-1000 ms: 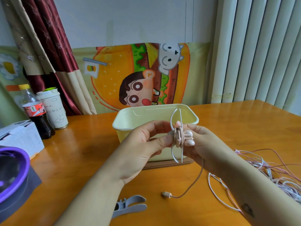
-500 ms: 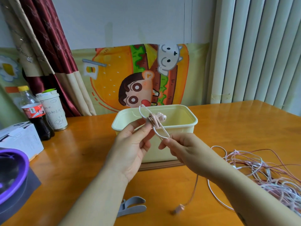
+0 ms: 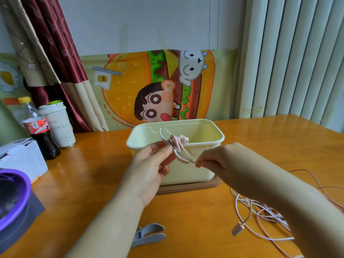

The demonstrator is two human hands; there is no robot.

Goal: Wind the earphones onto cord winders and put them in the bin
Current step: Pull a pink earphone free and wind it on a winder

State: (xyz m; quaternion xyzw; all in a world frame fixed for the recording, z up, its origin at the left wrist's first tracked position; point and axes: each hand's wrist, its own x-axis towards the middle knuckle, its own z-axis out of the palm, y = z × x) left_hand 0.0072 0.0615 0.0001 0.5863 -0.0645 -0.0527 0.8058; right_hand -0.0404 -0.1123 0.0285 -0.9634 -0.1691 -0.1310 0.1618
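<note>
My left hand (image 3: 150, 164) pinches a white cord winder (image 3: 175, 146) with pink earphone cord wound round its middle; the earbuds (image 3: 183, 139) sit at its top. It hovers at the front rim of the pale yellow bin (image 3: 204, 125). My right hand (image 3: 214, 161) pinches the pink cord at the winder's lower tip. The cord's plug (image 3: 237, 228) hangs just over the table below my right forearm. A grey cord winder (image 3: 149, 236) lies on the table near my left forearm.
A tangle of pink and white earphone cords (image 3: 270, 215) lies at the right. The bin stands on a brown lid (image 3: 186, 189). At the left are a cola bottle (image 3: 37, 127), a paper cup (image 3: 59, 125), a white box (image 3: 20, 159) and a purple-rimmed object (image 3: 13, 194).
Both hands carried the winder up from in front of the bin to its front rim. My right hand slid down off the winder to pinch the cord, and the plug swung right.
</note>
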